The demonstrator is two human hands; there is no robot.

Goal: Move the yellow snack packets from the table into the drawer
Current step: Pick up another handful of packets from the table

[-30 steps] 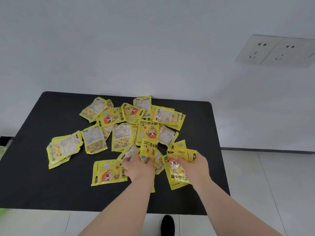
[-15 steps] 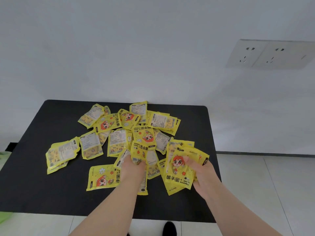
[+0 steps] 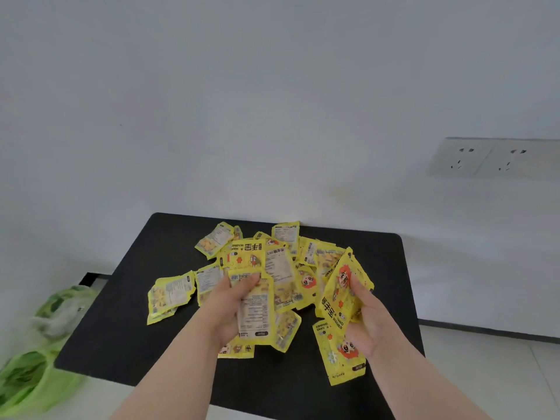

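A: While both hands are loaded, how much of the job would you call done?

B: Very little, I'd judge. The left hand, low in the centre of the frame, has its fingers curled round a fanned bunch of packets, with the thumb pressed on top. The right hand, just to its right, is clamped on a second bunch. Both bunches are lifted off the black table.

A: And the rest?

B: A loose pile of yellow packets lies across the middle of the table, behind the hands. There are stray packets toward mid-left, and one flat packet lies beneath the right wrist.

A: Any sign of the drawer?

B: None in view, so I can't tell whether anything has gone in. This looks like the gathering step. The carry is not yet done, and several more handfuls seem needed.

A: Anything else?

B: A blurred green bag at lower left, and wall sockets at mid-right.
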